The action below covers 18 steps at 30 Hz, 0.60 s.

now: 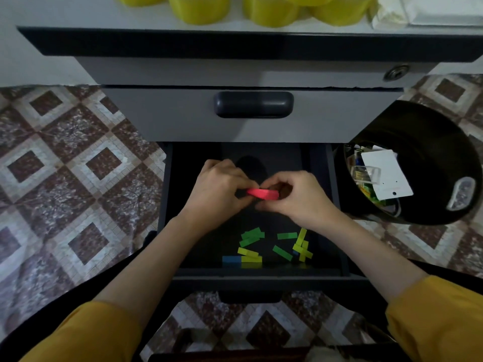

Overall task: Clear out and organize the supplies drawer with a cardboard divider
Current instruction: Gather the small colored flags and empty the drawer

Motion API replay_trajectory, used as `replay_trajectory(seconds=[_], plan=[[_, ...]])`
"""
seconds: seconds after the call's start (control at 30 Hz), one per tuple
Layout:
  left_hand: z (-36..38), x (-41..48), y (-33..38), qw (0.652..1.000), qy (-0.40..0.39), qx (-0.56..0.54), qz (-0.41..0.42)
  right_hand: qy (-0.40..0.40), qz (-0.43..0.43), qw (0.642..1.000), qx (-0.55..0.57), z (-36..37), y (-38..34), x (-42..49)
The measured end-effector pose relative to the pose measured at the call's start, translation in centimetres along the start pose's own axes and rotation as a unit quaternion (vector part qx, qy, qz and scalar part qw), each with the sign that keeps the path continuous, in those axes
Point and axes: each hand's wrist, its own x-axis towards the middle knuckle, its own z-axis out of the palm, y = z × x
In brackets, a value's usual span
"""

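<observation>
yellow sleeves (86,333) reach forward; left hand (218,189) and right hand (300,197) pinch a pink strip (262,193) above the open drawer (337,184).

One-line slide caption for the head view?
Left hand and right hand pinch a pink tab stack over the open drawer; coloured tabs lie loose inside.

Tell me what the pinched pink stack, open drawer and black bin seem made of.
The pink stack: probably paper sticky flags, matte neon; thin layered edge. The open drawer: likely painted metal, dark matte; thin straight walls. The black bin: apparently plastic, smooth slight sheen; moulded round rim.
</observation>
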Motion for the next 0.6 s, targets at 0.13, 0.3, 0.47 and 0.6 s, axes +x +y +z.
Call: replay_trajectory(seconds=[0.13, 0.3, 0.47, 0.6], plan=[[-0.18, -0.02, 0.26, 1.000, -0.012, -0.010, -0.010, 0.057, -0.078, 0.985, -0.140, 0.28, 0.14, -0.13], [-0.01, 0.04, 0.34, 1.000, -0.010, 0.023, -0.001, 0.066, -0.126, 0.974, -0.177, 0.26, 0.40, -0.09], [0.18, -0.07, 0.45, 0.999, 0.004, 0.051, 0.019, 0.050, -0.124, 0.969, -0.206, 0.15, -0.10, -0.14], [0.09, -0.12, 0.41, 0.999, -0.004, 0.039, 0.008, 0.017, -0.103, 0.959, -0.265, 0.19, -0.26, -0.20]])
